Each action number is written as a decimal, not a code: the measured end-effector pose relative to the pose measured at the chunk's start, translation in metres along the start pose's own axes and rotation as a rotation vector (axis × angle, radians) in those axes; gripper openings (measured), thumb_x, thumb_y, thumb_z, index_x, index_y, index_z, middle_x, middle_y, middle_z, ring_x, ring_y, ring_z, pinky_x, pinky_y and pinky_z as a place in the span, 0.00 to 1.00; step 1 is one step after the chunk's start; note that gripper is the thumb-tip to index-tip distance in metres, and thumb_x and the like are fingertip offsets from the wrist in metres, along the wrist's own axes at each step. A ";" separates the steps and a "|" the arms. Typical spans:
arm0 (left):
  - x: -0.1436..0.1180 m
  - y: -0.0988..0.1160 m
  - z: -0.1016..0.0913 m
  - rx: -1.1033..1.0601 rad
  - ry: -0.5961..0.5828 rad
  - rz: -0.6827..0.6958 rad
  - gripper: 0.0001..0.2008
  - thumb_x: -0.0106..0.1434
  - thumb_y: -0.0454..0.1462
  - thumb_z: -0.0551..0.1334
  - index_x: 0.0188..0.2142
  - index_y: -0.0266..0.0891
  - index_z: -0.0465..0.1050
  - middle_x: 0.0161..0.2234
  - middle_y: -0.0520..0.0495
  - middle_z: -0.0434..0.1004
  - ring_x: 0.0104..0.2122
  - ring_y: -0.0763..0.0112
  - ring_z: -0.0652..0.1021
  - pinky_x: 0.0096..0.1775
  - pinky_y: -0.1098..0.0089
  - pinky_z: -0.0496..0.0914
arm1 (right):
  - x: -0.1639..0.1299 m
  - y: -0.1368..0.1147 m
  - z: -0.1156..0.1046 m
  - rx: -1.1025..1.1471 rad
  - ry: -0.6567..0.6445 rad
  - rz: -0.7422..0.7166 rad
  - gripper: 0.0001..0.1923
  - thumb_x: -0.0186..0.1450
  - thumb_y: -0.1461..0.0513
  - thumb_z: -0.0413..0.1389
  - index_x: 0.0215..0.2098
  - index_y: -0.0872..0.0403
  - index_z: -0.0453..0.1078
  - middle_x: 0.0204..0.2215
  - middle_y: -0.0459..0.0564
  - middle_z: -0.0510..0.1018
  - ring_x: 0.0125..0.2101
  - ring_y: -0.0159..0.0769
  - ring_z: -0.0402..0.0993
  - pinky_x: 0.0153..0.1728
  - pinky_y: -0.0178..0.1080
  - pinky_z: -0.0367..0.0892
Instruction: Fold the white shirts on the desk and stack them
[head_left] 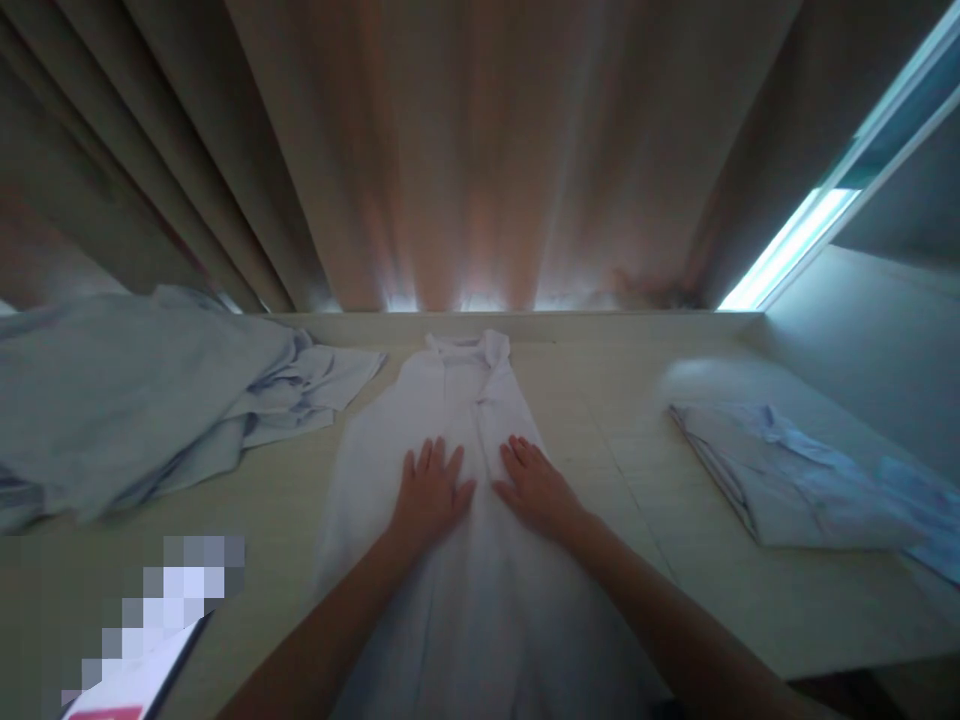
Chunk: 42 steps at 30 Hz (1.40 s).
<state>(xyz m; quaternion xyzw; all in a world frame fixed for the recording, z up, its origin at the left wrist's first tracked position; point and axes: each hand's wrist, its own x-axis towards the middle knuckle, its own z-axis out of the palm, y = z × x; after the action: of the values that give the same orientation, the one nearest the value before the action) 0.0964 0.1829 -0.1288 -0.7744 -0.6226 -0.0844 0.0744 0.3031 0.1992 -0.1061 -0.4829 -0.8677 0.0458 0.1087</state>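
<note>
A white collared shirt (450, 400) lies stretched out on the pale table (592, 430), its collar toward the back edge and its lower part running down toward me. My left hand (431, 490) rests flat on the left half of the shirt front, fingers spread. Opposite it, my right hand (536, 485) lies palm down on the right half, fingers extended. The shirt's front opening runs between both hands. Neither hand grips the cloth. Between and below my forearms, the shirt's lower part is dim and blurred.
A loose heap of light garments (150, 400) covers the table's left side. Folded clothes (795, 480) lie at the right, beside a pale side panel (885, 350). At the lower left is a partly pixelated phone (150, 670). Brown curtains (480, 150) hang behind the table.
</note>
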 end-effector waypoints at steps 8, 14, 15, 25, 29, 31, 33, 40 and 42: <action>-0.037 0.014 -0.020 0.003 -0.062 -0.037 0.28 0.65 0.48 0.46 0.61 0.41 0.55 0.61 0.34 0.57 0.61 0.49 0.56 0.58 0.46 0.49 | -0.051 -0.028 -0.011 0.197 0.062 0.063 0.29 0.64 0.54 0.50 0.59 0.63 0.59 0.61 0.65 0.57 0.62 0.50 0.48 0.61 0.51 0.47; -0.088 0.023 -0.050 -0.052 -0.144 -0.054 0.28 0.65 0.49 0.43 0.62 0.43 0.52 0.62 0.39 0.55 0.62 0.51 0.56 0.58 0.47 0.52 | -0.160 -0.051 -0.041 0.932 0.408 0.662 0.24 0.64 0.49 0.45 0.50 0.54 0.66 0.47 0.55 0.74 0.48 0.42 0.69 0.50 0.45 0.64; -0.101 0.023 -0.050 -0.042 -0.156 -0.048 0.27 0.65 0.48 0.44 0.62 0.44 0.53 0.62 0.40 0.56 0.62 0.50 0.56 0.58 0.45 0.51 | -0.182 -0.056 -0.041 1.036 0.406 0.765 0.24 0.62 0.47 0.47 0.47 0.54 0.68 0.44 0.55 0.76 0.45 0.42 0.71 0.47 0.44 0.66; -0.157 0.034 -0.061 0.008 -0.114 -0.049 0.25 0.65 0.41 0.46 0.61 0.39 0.56 0.62 0.38 0.55 0.62 0.52 0.56 0.60 0.46 0.48 | -0.256 -0.080 0.005 1.180 0.385 1.024 0.28 0.47 0.43 0.56 0.37 0.56 0.69 0.36 0.56 0.78 0.41 0.47 0.74 0.41 0.42 0.68; -0.156 0.080 -0.062 -0.153 -0.112 0.073 0.24 0.65 0.39 0.45 0.60 0.43 0.56 0.62 0.43 0.56 0.62 0.58 0.56 0.60 0.53 0.51 | -0.258 -0.088 0.003 1.215 0.340 0.890 0.27 0.49 0.45 0.55 0.38 0.56 0.71 0.38 0.56 0.78 0.41 0.48 0.74 0.41 0.42 0.68; -0.153 0.103 -0.058 -0.218 -0.149 0.073 0.24 0.66 0.44 0.45 0.61 0.47 0.55 0.63 0.45 0.55 0.62 0.57 0.55 0.59 0.50 0.52 | -0.263 -0.096 -0.006 1.193 0.323 0.840 0.24 0.51 0.47 0.54 0.37 0.56 0.71 0.39 0.56 0.78 0.41 0.48 0.74 0.41 0.43 0.68; -0.150 0.119 -0.053 -0.220 -0.177 0.015 0.26 0.65 0.49 0.45 0.61 0.50 0.55 0.63 0.45 0.54 0.62 0.52 0.54 0.58 0.44 0.50 | -0.272 -0.106 -0.012 1.158 0.306 0.841 0.22 0.52 0.48 0.52 0.36 0.54 0.72 0.38 0.55 0.79 0.41 0.48 0.74 0.41 0.43 0.68; -0.147 0.119 -0.042 -0.146 -0.140 0.030 0.27 0.64 0.52 0.43 0.61 0.49 0.55 0.64 0.41 0.52 0.63 0.49 0.52 0.57 0.39 0.46 | -0.319 -0.130 0.015 1.029 0.238 1.032 0.17 0.47 0.46 0.55 0.24 0.50 0.71 0.29 0.50 0.79 0.37 0.48 0.74 0.41 0.42 0.68; -0.147 0.118 -0.040 -0.141 -0.140 0.035 0.27 0.64 0.52 0.43 0.60 0.50 0.55 0.64 0.41 0.53 0.63 0.49 0.52 0.57 0.38 0.45 | -0.320 -0.124 0.020 0.983 0.275 1.022 0.16 0.47 0.46 0.56 0.24 0.49 0.70 0.28 0.49 0.79 0.36 0.47 0.75 0.40 0.42 0.68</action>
<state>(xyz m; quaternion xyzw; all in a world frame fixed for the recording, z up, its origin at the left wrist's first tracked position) 0.1791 0.0089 -0.1243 -0.7925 -0.6051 -0.0721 -0.0225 0.3589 -0.1377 -0.1488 -0.7249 -0.3911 0.4148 0.3866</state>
